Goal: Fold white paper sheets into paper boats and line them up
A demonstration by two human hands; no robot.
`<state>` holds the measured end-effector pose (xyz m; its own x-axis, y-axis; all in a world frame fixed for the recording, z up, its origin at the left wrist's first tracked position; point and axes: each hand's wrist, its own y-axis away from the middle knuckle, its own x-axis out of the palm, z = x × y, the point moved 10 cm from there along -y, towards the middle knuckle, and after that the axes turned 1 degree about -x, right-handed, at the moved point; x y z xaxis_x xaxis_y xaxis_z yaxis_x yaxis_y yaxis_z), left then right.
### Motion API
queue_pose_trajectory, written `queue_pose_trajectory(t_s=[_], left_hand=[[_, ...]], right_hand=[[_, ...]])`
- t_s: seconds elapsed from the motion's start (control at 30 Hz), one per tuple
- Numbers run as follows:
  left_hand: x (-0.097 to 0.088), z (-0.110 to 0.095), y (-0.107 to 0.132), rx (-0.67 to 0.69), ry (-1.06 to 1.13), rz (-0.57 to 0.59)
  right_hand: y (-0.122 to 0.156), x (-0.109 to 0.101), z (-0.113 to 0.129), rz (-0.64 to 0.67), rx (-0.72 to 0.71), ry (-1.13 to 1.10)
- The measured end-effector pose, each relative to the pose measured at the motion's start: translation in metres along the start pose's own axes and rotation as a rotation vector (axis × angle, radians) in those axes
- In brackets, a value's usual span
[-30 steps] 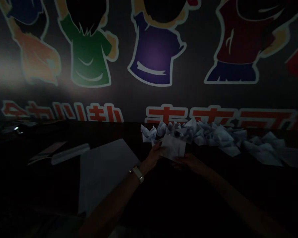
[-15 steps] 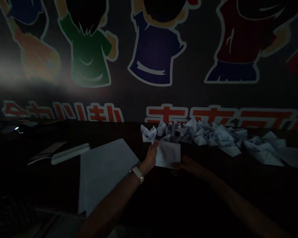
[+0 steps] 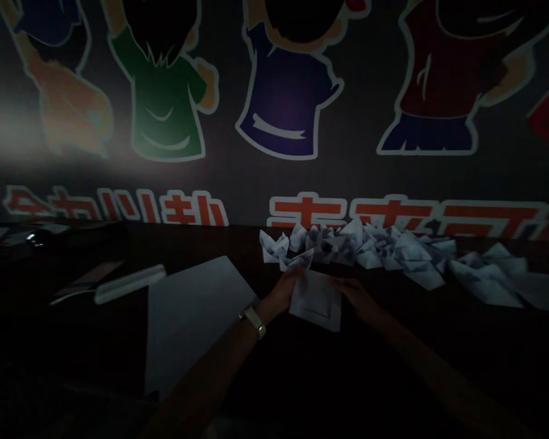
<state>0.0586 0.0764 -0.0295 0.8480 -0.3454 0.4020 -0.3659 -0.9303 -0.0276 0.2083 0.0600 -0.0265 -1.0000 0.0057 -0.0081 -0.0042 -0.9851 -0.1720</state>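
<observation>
A small folded square of white paper (image 3: 316, 300) is held between my two hands above the dark table. My left hand (image 3: 285, 289), with a light-banded watch (image 3: 253, 321) on the wrist, pinches its upper left edge. At its upper right edge, my right hand (image 3: 354, 296) closes on the paper with thumb and fingers. Just behind the paper stands a folded paper boat (image 3: 297, 260). A stack of plain white sheets (image 3: 194, 311) lies to the left, partly beneath my left forearm.
Many folded paper boats (image 3: 407, 247) are heaped along the back right, against the printed wall (image 3: 251, 177). A long white strip-like object (image 3: 130, 284) lies left of the stack. Dim small items, one shiny (image 3: 36, 239), sit at the far left.
The folded paper has tilted and shifted slightly right and down. My right hand has moved from its lower right corner up to its upper right edge; my left hand still grips it.
</observation>
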Motion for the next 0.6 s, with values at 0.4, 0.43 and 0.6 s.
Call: queue_pose_trajectory(t_s=[0.4,0.43,0.6], left_hand=[[0.010,-0.003,0.009,0.039,-0.174,0.058],[0.008,-0.003,0.007,0.042,-0.157,0.049],[0.003,0.001,-0.001,0.042,-0.066,0.065]], right_hand=[[-0.016,-0.044,-0.013,-0.251,0.004,-0.283],[-0.017,-0.044,-0.013,-0.240,0.005,-0.282],[-0.018,-0.052,-0.004,-0.269,-0.097,-0.162]])
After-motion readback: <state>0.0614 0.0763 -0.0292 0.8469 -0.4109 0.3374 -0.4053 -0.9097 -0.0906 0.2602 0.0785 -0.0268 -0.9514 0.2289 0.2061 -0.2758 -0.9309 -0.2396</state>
